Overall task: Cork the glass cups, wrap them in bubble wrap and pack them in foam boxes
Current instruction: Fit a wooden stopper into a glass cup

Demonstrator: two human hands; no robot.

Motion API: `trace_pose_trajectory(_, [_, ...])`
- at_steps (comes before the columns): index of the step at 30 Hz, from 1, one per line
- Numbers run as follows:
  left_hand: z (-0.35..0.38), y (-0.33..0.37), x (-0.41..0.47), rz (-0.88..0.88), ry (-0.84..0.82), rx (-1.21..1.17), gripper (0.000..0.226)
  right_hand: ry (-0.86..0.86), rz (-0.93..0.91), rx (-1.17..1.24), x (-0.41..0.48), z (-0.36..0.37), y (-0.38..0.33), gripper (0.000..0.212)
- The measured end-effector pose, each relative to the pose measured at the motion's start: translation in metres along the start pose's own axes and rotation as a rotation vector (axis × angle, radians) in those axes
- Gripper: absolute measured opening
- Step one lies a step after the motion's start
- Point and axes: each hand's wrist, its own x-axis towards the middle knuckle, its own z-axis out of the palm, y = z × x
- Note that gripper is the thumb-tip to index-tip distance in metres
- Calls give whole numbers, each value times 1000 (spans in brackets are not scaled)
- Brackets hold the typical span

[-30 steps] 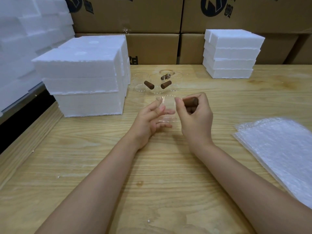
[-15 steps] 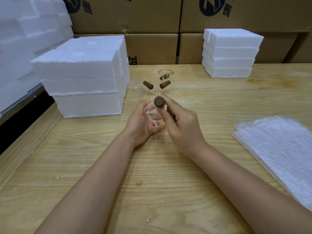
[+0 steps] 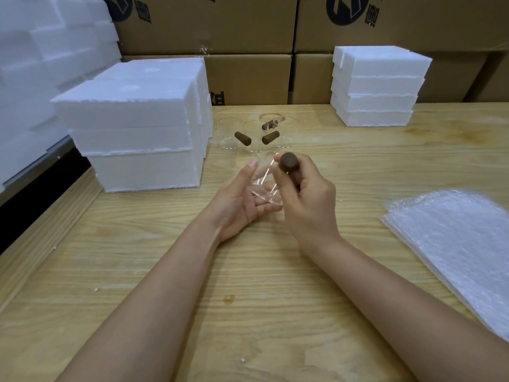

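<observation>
The right hand (image 3: 308, 199) has slid a bit to the right since half a second ago. The cork (image 3: 288, 164) it pinches now sits just beside the mouth of the glass cup (image 3: 263, 183), with its round end facing us. The left hand (image 3: 242, 205) holds the glass cup tipped on its fingers, with the thumb along one side, just above the counter (image 3: 248, 271).

I think this is the corking step, and this cup has no cork in it yet. Next, the cork must line up with the open mouth and go in straight and gently, since glass is slippery and can crack.

The counter is pale wood. Brown cardboard boxes (image 3: 248, 75) stand behind it. A big stack of white foam boxes (image 3: 137, 128) sits on the left, and a smaller foam stack (image 3: 377, 86) at the back right. A pile of bubble wrap (image 3: 454, 244) lies on the right. Between the stacks wait more glass cups (image 3: 228, 133). Two loose corks (image 3: 242, 138) lie by them, and one more seems to be inside a cup.
</observation>
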Motion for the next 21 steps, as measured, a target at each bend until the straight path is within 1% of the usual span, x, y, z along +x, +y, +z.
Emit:
trace_pose_trajectory(3, [-1,2,-3,37,-77,-24,41,18,40,38,3,-3,2,3])
trace_pose_trajectory(4, [-1,2,-4,45,-98,-44,48,27,57,45,3,-4,3,3])
trace_pose_trajectory(6, [2,2,-6,52,-98,-85,75,61,110,62,4,-4,5,7])
trace_pose_trajectory(7, [2,1,-6,56,-82,-98,88,80,133,64,4,-4,6,9])
trace_pose_trajectory(8, [3,0,-6,63,-55,-98,94,96,150,62,4,-4,7,10])
trace_pose_trajectory(9, [4,0,-6,83,-27,-77,92,106,171,65,4,-3,7,11])
trace_pose_trajectory(10, [5,-1,-6,115,4,-38,84,109,205,83,3,-2,8,11])
trace_pose_trajectory(12, [6,-1,-5,181,48,30,77,102,303,156,3,0,8,14])
trace_pose_trajectory(14, [7,-2,-4,229,56,57,78,100,392,240,3,2,8,20])
trace_pose_trajectory(18, [8,-5,-3,268,75,122,86,87,480,405,7,1,8,31])
trace_pose_trajectory(21, [7,-5,-3,291,94,118,80,18,533,496,10,-1,9,36])
